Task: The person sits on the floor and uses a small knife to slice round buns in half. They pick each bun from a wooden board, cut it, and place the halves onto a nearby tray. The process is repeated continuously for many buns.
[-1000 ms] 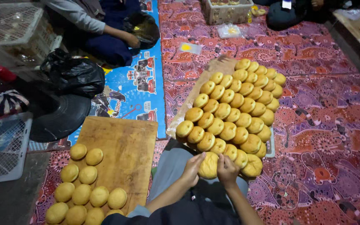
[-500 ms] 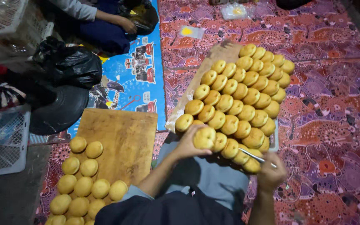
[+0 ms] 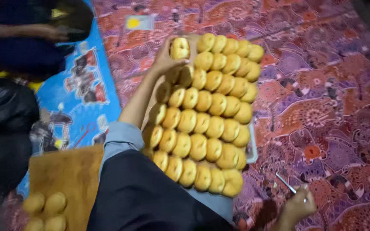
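A: Dozens of round golden-yellow buns [image 3: 202, 124] lie packed in slanting rows on a pale flat tray [image 3: 252, 149] set on the floor. Where is the left hand [image 3: 165, 57]?

B: At the far left corner of the rows. Its grip is curled around one round golden bun with a dimple in the middle [image 3: 179, 48], fingers pressed to the bun's left side and underside. That bun sits at the far end of the leftmost row, just beside its neighbours.

A: And the right hand [image 3: 298, 207]?

B: Near the bottom edge, to the right of the tray and well apart from the buns. Its grip pinches a thin silvery stick-like tool [image 3: 285, 183] that points up and to the left. It is too small and blurred to tell what kind of tool.

A: What lies under everything?

B: A purple and red patterned mat [image 3: 322, 98] covers the floor on the right and far side. A blue printed mat [image 3: 82, 98] lies to the left. At the near left a brown wooden board [image 3: 65, 171] carries a few more yellow buns [image 3: 46, 207].

A: Anyone else?

B: Another person's hand [image 3: 43, 32] rests at the far left, over dark clothing. A black bag [image 3: 5, 137] sits on the left.
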